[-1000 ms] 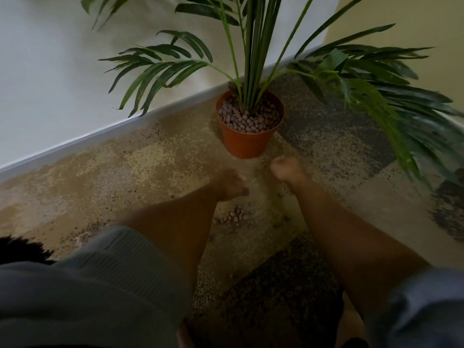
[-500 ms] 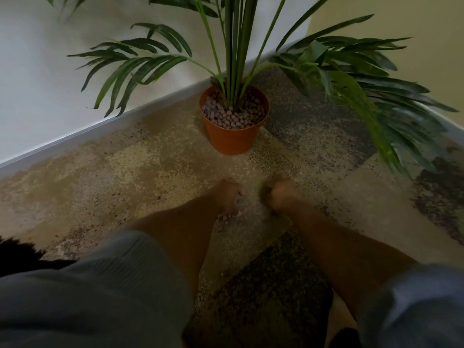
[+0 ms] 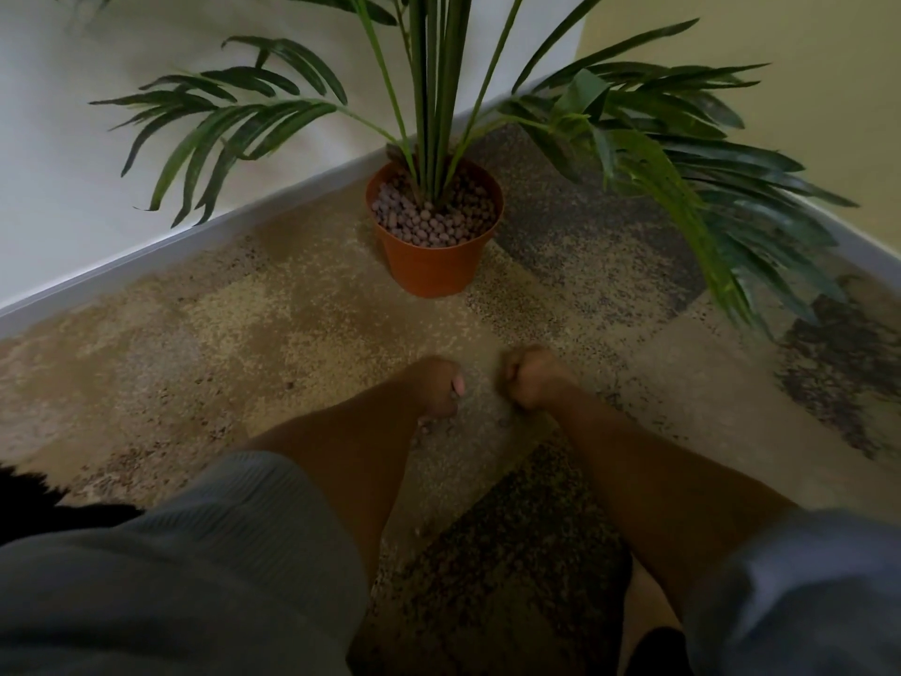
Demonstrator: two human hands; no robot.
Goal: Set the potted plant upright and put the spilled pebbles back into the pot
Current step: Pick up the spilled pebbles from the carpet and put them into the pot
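Note:
The palm plant stands upright in its orange pot near the skirting board, and brown pebbles fill the pot's top. On the carpet in front of the pot, my left hand lies curled over the spot of the spilled pebbles. Only a few of them show at its near edge. My right hand is a closed fist just to the right, a small gap away, and nothing shows in it.
A white wall and grey skirting board run along the left, and a yellow wall stands at the right. Long fronds droop over the carpet on the right. My grey sleeves fill the bottom.
Both hands drew back from the pot toward me. My left hand came down over the pebble pile, which lay uncovered a second ago. My right fist moved closer to the left hand.

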